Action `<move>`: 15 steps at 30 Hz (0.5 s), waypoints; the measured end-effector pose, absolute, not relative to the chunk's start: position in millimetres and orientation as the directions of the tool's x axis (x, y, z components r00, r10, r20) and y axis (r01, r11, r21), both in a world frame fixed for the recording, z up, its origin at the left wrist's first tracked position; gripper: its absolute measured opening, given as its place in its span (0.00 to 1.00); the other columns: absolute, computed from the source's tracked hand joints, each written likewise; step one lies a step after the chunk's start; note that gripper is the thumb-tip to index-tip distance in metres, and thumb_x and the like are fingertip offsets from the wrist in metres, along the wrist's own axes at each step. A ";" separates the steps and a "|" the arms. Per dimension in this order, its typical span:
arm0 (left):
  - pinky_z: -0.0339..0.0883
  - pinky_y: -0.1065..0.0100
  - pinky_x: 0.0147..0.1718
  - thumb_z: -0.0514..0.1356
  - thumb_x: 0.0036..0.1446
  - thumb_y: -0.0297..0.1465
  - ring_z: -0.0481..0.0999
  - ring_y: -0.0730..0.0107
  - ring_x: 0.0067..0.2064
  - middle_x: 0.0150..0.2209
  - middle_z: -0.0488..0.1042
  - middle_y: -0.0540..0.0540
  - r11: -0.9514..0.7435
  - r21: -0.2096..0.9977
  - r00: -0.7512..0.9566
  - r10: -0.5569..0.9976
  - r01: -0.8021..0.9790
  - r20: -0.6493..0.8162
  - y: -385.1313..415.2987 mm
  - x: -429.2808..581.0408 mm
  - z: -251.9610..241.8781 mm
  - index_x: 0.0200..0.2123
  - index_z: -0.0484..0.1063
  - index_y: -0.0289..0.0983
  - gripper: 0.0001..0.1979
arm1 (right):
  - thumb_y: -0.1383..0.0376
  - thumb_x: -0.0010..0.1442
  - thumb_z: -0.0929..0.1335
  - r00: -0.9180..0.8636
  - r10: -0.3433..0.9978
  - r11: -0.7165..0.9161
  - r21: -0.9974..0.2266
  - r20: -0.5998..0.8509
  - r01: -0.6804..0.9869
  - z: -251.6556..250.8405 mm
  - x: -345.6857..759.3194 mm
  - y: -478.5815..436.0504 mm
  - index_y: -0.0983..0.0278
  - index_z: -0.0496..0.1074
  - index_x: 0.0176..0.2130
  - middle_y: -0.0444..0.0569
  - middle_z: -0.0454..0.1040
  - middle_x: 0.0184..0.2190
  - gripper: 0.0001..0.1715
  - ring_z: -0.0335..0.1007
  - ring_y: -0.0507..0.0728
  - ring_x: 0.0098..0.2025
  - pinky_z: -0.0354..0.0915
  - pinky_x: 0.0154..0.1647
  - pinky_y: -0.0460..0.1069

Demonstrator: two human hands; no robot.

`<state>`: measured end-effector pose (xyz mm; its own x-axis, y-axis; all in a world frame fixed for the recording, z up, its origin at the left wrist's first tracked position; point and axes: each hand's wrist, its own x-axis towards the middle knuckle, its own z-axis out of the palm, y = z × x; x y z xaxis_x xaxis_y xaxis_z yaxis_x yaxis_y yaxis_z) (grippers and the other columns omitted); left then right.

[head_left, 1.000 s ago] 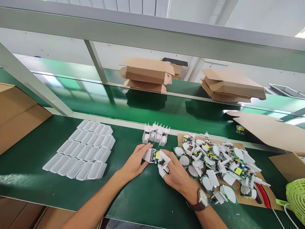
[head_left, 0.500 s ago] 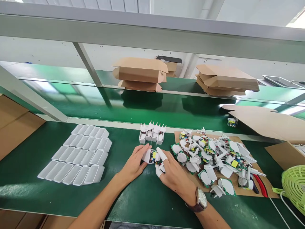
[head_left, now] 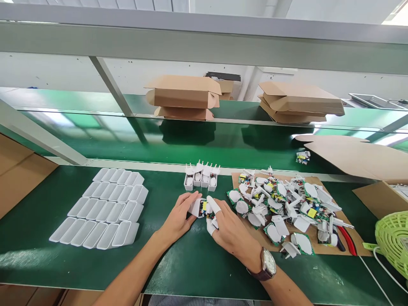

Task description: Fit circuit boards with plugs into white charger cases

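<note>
Fingers [head_left: 213,207] of your right hand [head_left: 230,231], two of them capped in white finger covers, pinch a small circuit board [head_left: 204,208] while the fingers of your left hand [head_left: 179,217] close around a white plug shell [head_left: 194,207]; board and shell touch, held together just above the green bench [head_left: 191,263]. You wear a watch [head_left: 267,264] on the right wrist. Take the plug shell in your hands as the landmark: just beyond it, toward the belt, a row of four white plugs [head_left: 201,176] stands upright with the pins pointing up. To its right, a heap of loose boards and white plug parts [head_left: 283,204] lies on a flat sheet of cardboard [head_left: 321,255], and red-handled pliers [head_left: 347,238] rest at the heap's far right edge. Well to the left of the shell, rows of empty white housings [head_left: 105,208] lie side by side on the bench. Beyond the shell, across the belt, a single circuit board [head_left: 302,157] sits alone near a cardboard flap, and folded cardboard boxes [head_left: 183,97] are stacked farther back. A light green basket [head_left: 393,242] shows far to the right.
</note>
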<state>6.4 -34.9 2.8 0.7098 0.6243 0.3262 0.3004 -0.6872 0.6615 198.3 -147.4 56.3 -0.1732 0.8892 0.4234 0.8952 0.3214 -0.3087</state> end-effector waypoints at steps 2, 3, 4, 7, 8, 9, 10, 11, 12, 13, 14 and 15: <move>0.66 0.50 0.65 0.57 0.65 0.24 0.68 0.56 0.65 0.62 0.67 0.40 -0.697 0.654 0.704 0.621 0.294 0.345 -34.7 6.7 2.9 0.71 0.48 0.50 0.36 | 0.80 0.55 0.61 -0.175 0.889 0.327 -0.318 0.424 0.890 56.6 198.1 -147.2 0.67 0.64 0.56 0.64 0.68 0.57 0.29 0.69 0.69 0.55 0.76 0.48 0.63; 0.66 0.50 0.65 0.57 0.65 0.24 0.68 0.56 0.65 0.62 0.67 0.40 -0.700 0.651 0.703 0.620 0.294 0.349 -34.5 6.8 2.8 0.71 0.48 0.50 0.37 | 0.80 0.56 0.61 -0.177 0.890 0.330 -0.325 0.419 0.886 56.8 198.2 -147.1 0.67 0.64 0.56 0.64 0.68 0.56 0.29 0.69 0.68 0.55 0.76 0.49 0.63; 0.66 0.49 0.64 0.58 0.65 0.24 0.68 0.55 0.65 0.62 0.68 0.40 -0.701 0.648 0.704 0.620 0.298 0.346 -34.3 6.7 2.7 0.72 0.47 0.49 0.37 | 0.80 0.56 0.61 -0.179 0.893 0.331 -0.332 0.413 0.883 57.1 198.5 -147.1 0.67 0.64 0.56 0.63 0.69 0.56 0.29 0.69 0.68 0.55 0.76 0.49 0.64; 0.67 0.49 0.64 0.58 0.65 0.25 0.67 0.54 0.65 0.62 0.68 0.40 -0.692 0.646 0.711 0.627 0.322 0.317 -34.0 6.2 2.0 0.72 0.45 0.49 0.38 | 0.80 0.57 0.61 -0.173 0.901 0.320 -0.340 0.398 0.884 57.1 199.5 -147.5 0.66 0.64 0.58 0.63 0.68 0.57 0.30 0.69 0.69 0.56 0.76 0.48 0.65; 0.67 0.49 0.63 0.58 0.65 0.25 0.67 0.54 0.65 0.62 0.68 0.40 -0.693 0.644 0.712 0.627 0.325 0.315 -34.1 6.1 1.8 0.72 0.45 0.49 0.38 | 0.80 0.57 0.61 -0.170 0.902 0.317 -0.341 0.398 0.885 56.7 199.7 -147.7 0.65 0.64 0.57 0.63 0.68 0.57 0.29 0.68 0.69 0.56 0.76 0.48 0.65; 0.68 0.49 0.63 0.58 0.65 0.25 0.68 0.54 0.65 0.62 0.68 0.40 -0.696 0.641 0.712 0.626 0.324 0.319 -34.1 6.1 1.8 0.72 0.45 0.50 0.39 | 0.80 0.57 0.61 -0.168 0.902 0.316 -0.344 0.397 0.884 56.3 199.8 -148.1 0.65 0.65 0.55 0.63 0.67 0.58 0.28 0.68 0.69 0.56 0.76 0.48 0.65; 0.68 0.50 0.63 0.58 0.65 0.25 0.68 0.54 0.65 0.62 0.69 0.41 -0.699 0.637 0.711 0.624 0.324 0.324 -34.2 6.3 1.9 0.72 0.44 0.50 0.39 | 0.80 0.57 0.62 -0.166 0.904 0.314 -0.348 0.395 0.883 55.7 199.8 -148.4 0.66 0.66 0.54 0.63 0.67 0.58 0.26 0.68 0.70 0.57 0.76 0.49 0.65; 0.68 0.50 0.63 0.58 0.65 0.25 0.68 0.54 0.65 0.62 0.69 0.41 -0.703 0.633 0.711 0.623 0.325 0.328 -34.2 6.8 2.2 0.72 0.44 0.50 0.39 | 0.80 0.57 0.62 -0.168 0.905 0.315 -0.351 0.390 0.882 55.2 199.8 -148.8 0.66 0.67 0.52 0.64 0.67 0.58 0.25 0.67 0.70 0.57 0.75 0.50 0.65; 0.68 0.50 0.63 0.58 0.65 0.25 0.68 0.54 0.65 0.62 0.69 0.41 -0.706 0.629 0.709 0.623 0.327 0.330 -34.1 7.6 2.7 0.72 0.44 0.50 0.39 | 0.79 0.56 0.62 -0.175 0.906 0.320 -0.351 0.386 0.880 54.5 199.7 -149.1 0.66 0.67 0.51 0.64 0.66 0.59 0.23 0.67 0.70 0.57 0.75 0.51 0.66; 0.68 0.51 0.62 0.58 0.65 0.25 0.69 0.55 0.64 0.62 0.70 0.42 -0.707 0.626 0.706 0.625 0.330 0.333 -33.8 8.6 3.1 0.72 0.45 0.50 0.39 | 0.79 0.56 0.63 -0.182 0.906 0.325 -0.351 0.383 0.878 53.8 199.8 -149.3 0.66 0.67 0.50 0.64 0.66 0.59 0.23 0.67 0.70 0.58 0.74 0.52 0.66; 0.68 0.51 0.63 0.58 0.65 0.25 0.69 0.56 0.64 0.62 0.70 0.42 -0.707 0.625 0.703 0.627 0.332 0.335 -33.4 9.6 3.4 0.72 0.45 0.50 0.39 | 0.79 0.56 0.63 -0.190 0.905 0.331 -0.349 0.380 0.877 53.0 200.1 -149.2 0.66 0.67 0.49 0.64 0.66 0.59 0.22 0.66 0.70 0.58 0.74 0.52 0.66; 0.68 0.52 0.63 0.58 0.65 0.25 0.69 0.56 0.64 0.61 0.70 0.43 -0.708 0.624 0.700 0.628 0.331 0.341 -32.8 10.5 3.4 0.72 0.46 0.51 0.38 | 0.79 0.56 0.62 -0.196 0.905 0.336 -0.350 0.378 0.875 52.1 200.6 -148.9 0.66 0.67 0.49 0.64 0.65 0.60 0.22 0.66 0.70 0.57 0.74 0.52 0.66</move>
<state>10.5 -32.8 3.4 0.6996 0.6278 0.3411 0.3312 -0.7079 0.6238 200.6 -148.9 52.1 -0.1962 0.9047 0.3782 0.8746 0.3359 -0.3497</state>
